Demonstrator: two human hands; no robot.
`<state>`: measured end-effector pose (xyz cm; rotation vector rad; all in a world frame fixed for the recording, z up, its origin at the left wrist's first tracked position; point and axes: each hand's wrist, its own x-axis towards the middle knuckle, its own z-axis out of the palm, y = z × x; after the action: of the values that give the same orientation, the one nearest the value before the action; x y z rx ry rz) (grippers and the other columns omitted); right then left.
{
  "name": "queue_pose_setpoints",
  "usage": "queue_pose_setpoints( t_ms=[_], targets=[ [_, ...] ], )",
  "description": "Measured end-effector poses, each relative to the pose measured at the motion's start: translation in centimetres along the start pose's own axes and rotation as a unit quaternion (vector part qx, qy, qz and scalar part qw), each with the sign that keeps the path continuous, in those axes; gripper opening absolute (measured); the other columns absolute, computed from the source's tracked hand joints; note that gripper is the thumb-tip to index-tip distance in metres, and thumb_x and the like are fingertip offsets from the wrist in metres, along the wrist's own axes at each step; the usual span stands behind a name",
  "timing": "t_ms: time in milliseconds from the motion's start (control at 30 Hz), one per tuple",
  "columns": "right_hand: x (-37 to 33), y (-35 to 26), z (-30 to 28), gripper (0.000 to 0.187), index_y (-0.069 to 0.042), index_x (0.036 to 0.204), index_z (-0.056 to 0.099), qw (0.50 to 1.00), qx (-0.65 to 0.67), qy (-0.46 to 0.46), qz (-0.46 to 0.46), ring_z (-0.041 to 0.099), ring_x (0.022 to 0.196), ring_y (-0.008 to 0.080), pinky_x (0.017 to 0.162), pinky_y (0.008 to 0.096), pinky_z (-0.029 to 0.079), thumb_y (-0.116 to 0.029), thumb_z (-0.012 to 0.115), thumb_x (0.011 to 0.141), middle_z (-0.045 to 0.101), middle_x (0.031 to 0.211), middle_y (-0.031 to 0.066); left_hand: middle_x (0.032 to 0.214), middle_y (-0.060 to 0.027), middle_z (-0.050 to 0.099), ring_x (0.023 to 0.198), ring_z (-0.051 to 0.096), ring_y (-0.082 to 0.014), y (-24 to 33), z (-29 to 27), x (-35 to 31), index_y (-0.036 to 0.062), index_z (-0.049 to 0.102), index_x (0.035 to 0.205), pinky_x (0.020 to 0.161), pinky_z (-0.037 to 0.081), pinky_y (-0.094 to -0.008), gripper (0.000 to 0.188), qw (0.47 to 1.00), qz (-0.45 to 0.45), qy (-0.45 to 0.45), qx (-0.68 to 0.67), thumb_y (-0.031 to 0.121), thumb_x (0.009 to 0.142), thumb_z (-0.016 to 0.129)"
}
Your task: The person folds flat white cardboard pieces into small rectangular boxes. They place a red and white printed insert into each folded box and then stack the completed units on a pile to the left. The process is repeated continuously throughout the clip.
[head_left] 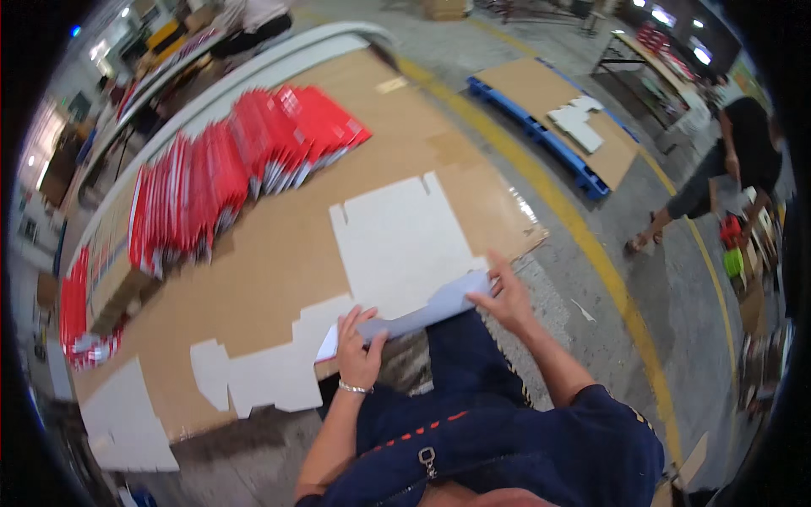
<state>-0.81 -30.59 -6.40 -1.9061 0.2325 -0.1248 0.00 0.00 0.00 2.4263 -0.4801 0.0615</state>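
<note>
at the near edge of the cardboard-covered work surface (279,253), a white die-cut carton blank (397,241) is held by both hands along its folded lower flap (414,317). the left hand (359,346) is clamped on the flap's near-left end, fingers curled over its top edge; the right hand (507,296) is pressed on the far-right end, fingers spread flat (whether the thumb is pinched beneath cannot be told). the flap's long axis is seen to run from lower left up to the right, spanning both hands, with the rest of the blank lying flat beyond the grip, away from the body. neither hand is clearly nearer; each is already on the piece. more white blanks (253,372) are laid to the left on the same brown sheet, and rows of red flattened boxes (245,169) are fanned out further back. to the right, a yellow floor line (583,237) is crossed by grey concrete, a blue pallet (549,135) is loaded with cardboard, and another person (726,169) is bent over at the far right.
</note>
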Motion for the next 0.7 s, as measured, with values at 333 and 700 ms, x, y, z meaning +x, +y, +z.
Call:
queue_pose_setpoints(
  t_ms=[333,700],
  targets=[
    [-5.4,3.3,-7.0,0.063,-0.001,0.141,0.038,0.943,0.260,-0.036,0.204,0.059,0.102,0.0171,0.086,0.0333,0.049,-0.020,0.069,0.089,0.057,0.122,0.0113,0.155,-0.0146,0.027,0.146,0.019,-0.0327,10.0,15.5,3.6,-0.0003,0.035,0.143,0.112,0.005,-0.0666,0.076,0.983,0.085,-0.078,0.144,0.031,0.082,0.067],
    [-1.2,1.4,-7.3,0.022,0.006,0.108,0.062,0.948,-0.170,0.144,-0.226,0.062,0.089,0.0389,0.077,0.0441,0.050,-0.005,0.056,0.090,0.065,0.096,0.0223,0.159,-0.0174,0.015,0.148,0.011,-0.0356,11.2,16.2,2.2,-0.0042,0.020,0.148,0.113,0.008,-0.0649,0.111,0.966,0.144,-0.125,0.173,0.046,0.068,0.078]
  ],
)
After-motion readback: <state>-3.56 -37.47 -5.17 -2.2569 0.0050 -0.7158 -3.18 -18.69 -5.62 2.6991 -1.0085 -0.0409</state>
